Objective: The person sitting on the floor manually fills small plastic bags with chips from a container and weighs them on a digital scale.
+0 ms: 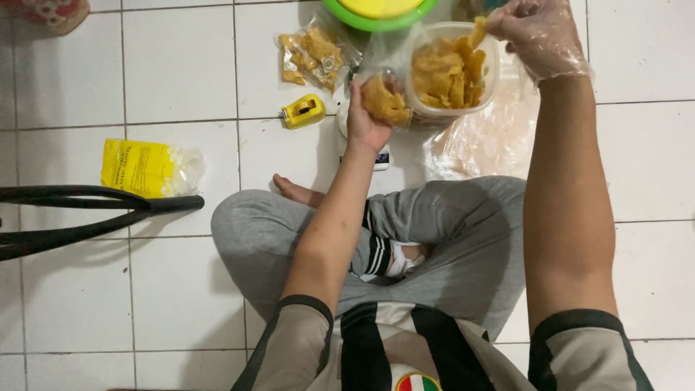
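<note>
Head view, looking straight down: nearest are my crossed legs in grey trousers point(449, 239) on the white tiled floor point(181, 289), one bare foot point(293, 192) poking out toward the left. My two forearms reach forward from there.

My left hand point(365, 119) is bare. Its fingers are curled shut around one small clear bag of chips point(384, 101), gripping it from below so the mouth faces the tub. The chips inside are golden-brown, flat and crinkled. Just under that hand sits one small scale point(380, 156), mostly hidden; I only see its near edge.

My right hand point(539, 32) wears a thin clear plastic glove. Its fingertips are pinched narrow on one yellow chip point(478, 30) at the far rim of the tub.

One clear plastic tub point(494, 72) stands between my hands, touching the bag, about full of the same golden chips. A crumpled clear plastic sheet point(485, 141) lies beneath and to the right of it.

Off to the left lie one yellow packet point(148, 168) with a clear end, and black curved bars point(79, 210) of some frame. One yellow tape dispenser point(304, 111) sits near my left hand. Farther on is one sealed bag of chips point(315, 54), and at the top edge one green-rimmed round lid point(380, 14).
</note>
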